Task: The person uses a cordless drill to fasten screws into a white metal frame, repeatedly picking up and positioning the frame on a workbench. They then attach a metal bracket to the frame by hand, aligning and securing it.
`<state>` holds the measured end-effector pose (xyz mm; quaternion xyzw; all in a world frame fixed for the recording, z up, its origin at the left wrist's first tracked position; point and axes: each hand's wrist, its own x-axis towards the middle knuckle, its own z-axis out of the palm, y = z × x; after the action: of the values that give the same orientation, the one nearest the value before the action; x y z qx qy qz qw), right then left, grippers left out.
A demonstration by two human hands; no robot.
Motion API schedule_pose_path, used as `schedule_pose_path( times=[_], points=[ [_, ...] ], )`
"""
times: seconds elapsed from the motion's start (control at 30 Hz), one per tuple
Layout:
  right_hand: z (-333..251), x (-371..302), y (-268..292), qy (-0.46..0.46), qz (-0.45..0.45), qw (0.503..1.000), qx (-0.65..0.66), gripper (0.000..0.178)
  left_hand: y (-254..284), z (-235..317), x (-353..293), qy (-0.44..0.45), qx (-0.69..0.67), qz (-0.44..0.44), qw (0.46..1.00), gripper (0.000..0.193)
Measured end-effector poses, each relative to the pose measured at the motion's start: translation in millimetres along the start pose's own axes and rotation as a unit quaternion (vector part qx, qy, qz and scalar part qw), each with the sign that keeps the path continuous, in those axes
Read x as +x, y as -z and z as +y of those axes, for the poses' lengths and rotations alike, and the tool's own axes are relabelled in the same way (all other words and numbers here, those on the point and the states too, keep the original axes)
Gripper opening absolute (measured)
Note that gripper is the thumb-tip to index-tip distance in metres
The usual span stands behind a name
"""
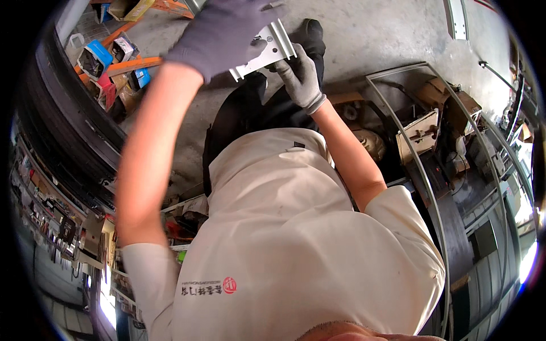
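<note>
Bare concrete floor spread out past the hands, in what looked like a pretty crammed workshop. So the piece in question was a silver metal profile, flat plate with ribbed edges and a few round holes, held up in front of the person's dark trousers, right between the two hands.

Right hand, in a light grey glove, was grasping the near right-hand end, fingers and thumb closed round it. My guess is that end was picked because it left the holed face uncovered. Left hand, darker glove, came over the opposite side with its thumb lapped onto the plate. Too much blur on that one, honestly, so I couldn't tell whether it was clamped on or only resting there. One hand at each side would've kept the thing from twisting, and the gloves probably made sense against thin metal edges.

Left of the left hand, blue carton and other small boxes sat among orange bars, likely shoved together as storage. Below and right of the right hand stood a grey metal frame, with cardboard boxes around it, maybe parked there to stay out of the way.
</note>
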<state>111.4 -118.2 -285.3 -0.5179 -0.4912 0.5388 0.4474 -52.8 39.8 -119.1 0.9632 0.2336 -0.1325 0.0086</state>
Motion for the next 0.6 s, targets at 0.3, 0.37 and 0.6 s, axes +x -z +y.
schedule_pose_path(
  times=[0.3, 0.37, 0.6],
  points=[
    [-9.1, 6.0, 10.6, -0.011, -0.059, 0.997, -0.044, 0.033, 8.7, -32.2, 59.8, -0.085, -0.207, -0.244, 0.944, 0.029],
    [-9.7, 9.5, 13.6, 0.009, -0.084, 0.994, -0.070, 0.035, 4.9, -33.3, 63.9, -0.090, -0.208, -0.254, 0.940, 0.029],
    [-23.9, 10.4, 6.3, -0.070, -0.042, 0.997, 0.012, 0.032, -8.7, -35.2, 60.7, -0.135, -0.223, -0.155, 0.953, 0.025]
  ],
)
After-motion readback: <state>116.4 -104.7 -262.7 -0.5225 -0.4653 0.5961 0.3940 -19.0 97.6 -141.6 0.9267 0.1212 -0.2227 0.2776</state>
